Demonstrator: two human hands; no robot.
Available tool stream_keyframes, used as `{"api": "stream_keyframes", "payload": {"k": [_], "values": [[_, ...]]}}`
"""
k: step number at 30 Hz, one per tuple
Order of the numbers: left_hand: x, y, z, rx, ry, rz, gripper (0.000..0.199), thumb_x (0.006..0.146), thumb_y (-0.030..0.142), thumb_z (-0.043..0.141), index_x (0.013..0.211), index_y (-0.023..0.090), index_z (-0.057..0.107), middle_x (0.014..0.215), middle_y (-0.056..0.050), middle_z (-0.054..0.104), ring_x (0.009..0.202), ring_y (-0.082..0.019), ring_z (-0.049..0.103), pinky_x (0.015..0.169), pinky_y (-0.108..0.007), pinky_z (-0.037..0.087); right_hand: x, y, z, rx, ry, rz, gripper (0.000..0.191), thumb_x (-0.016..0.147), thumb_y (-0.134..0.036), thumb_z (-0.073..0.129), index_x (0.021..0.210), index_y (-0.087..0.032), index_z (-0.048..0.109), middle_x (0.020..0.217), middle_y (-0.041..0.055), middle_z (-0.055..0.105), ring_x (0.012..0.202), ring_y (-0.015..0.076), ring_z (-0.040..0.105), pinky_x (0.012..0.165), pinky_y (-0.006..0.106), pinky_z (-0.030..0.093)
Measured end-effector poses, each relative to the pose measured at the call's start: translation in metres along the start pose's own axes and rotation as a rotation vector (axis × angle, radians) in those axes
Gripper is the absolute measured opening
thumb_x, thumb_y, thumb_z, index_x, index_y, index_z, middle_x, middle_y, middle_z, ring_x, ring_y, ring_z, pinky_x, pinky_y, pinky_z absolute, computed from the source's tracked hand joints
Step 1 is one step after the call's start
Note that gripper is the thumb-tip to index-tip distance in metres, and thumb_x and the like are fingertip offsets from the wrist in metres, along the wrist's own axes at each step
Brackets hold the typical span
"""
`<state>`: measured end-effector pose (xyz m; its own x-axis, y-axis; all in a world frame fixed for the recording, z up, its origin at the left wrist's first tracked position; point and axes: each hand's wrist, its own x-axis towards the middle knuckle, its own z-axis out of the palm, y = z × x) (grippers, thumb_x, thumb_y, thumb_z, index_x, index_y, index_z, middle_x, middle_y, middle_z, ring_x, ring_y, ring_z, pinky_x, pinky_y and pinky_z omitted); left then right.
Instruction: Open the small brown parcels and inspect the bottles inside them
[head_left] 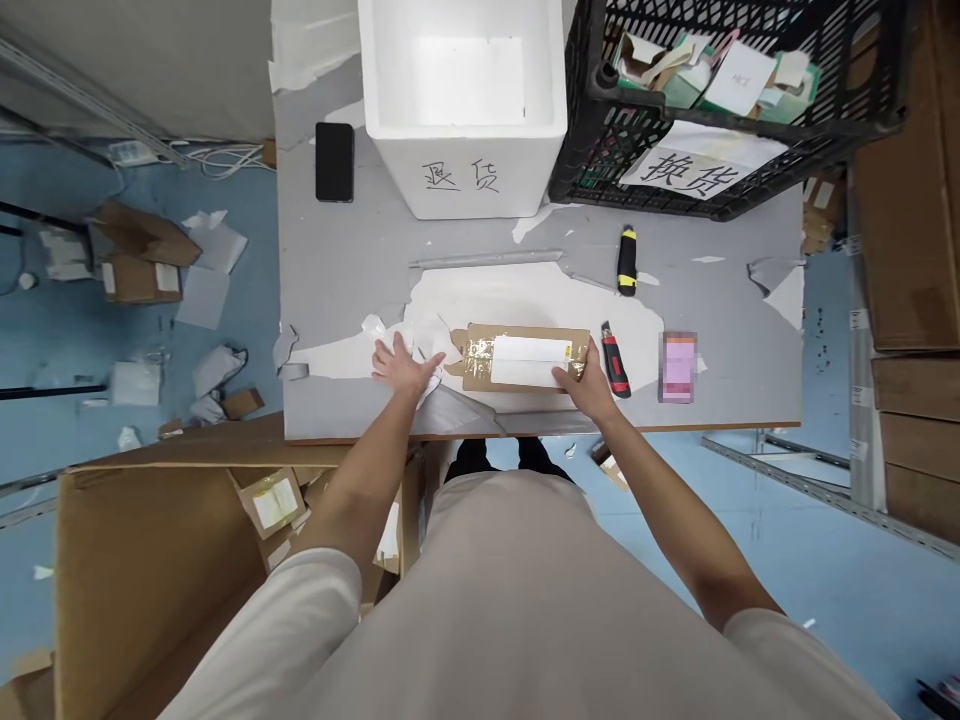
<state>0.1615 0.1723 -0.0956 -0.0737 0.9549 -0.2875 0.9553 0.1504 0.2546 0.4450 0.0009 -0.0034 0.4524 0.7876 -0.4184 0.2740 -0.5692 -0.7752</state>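
On the worktable lies a long brown cardboard box [480,382], bound with clear tape and bearing a white label [529,361]. My right hand [589,385] grips its right end, thumb on top. The box's left end has its flaps sticking out. Beside those flaps, my left hand [403,367] is spread with fingers apart, over crumpled white plastic film [433,338]; whether it touches the film I cannot tell. A red and black utility knife [615,360] rests just right of the box. Farther back is a yellow and black utility knife [627,261].
A white foam bin [480,175] and a black crate [592,130] of small packages stand along the back. A black phone [334,162] lies at left, a pink-screened device [678,368] at right. A large open carton [150,560] with boxes is below left of the grey table [330,270].
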Motion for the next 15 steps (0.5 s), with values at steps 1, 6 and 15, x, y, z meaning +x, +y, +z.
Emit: {"api": "stream_keyframes", "payload": {"k": [1, 6, 15], "values": [[-0.001, 0.001, 0.003, -0.022, 0.008, 0.050, 0.073, 0.071, 0.057, 0.065, 0.129, 0.016, 0.049, 0.146, -0.022, 0.034, 0.132, -0.043, 0.031, 0.104, -0.061, 0.029, 0.000, 0.000, 0.000, 0.008, 0.004, 0.002, 0.089, 0.081, -0.048, 0.060, 0.152, -0.025, 0.012, 0.143, 0.0131, 0.043, 0.129, 0.0286, 0.046, 0.105, 0.050, 0.039], [0.002, -0.001, 0.008, -0.173, -0.037, 0.216, 0.018, 0.083, 0.026, 0.048, 0.092, 0.016, 0.059, 0.108, -0.016, 0.058, 0.103, -0.028, 0.056, 0.094, -0.041, 0.043, 0.002, -0.004, 0.001, 0.050, 0.024, 0.043, 0.092, 0.078, -0.044, 0.065, 0.152, -0.025, 0.013, 0.140, 0.0130, 0.048, 0.127, 0.0288, 0.049, 0.106, 0.049, 0.038], [0.025, 0.012, -0.070, -0.735, 0.194, -0.137, 0.021, 0.068, 0.027, 0.063, 0.080, 0.020, 0.048, 0.066, 0.001, 0.053, 0.068, -0.020, 0.058, 0.065, -0.034, 0.048, 0.005, 0.004, -0.006, 0.228, -0.049, 0.151, 0.098, 0.072, -0.047, 0.070, 0.151, -0.031, 0.013, 0.145, 0.0104, 0.043, 0.122, 0.0276, 0.053, 0.096, 0.047, 0.048]]}}
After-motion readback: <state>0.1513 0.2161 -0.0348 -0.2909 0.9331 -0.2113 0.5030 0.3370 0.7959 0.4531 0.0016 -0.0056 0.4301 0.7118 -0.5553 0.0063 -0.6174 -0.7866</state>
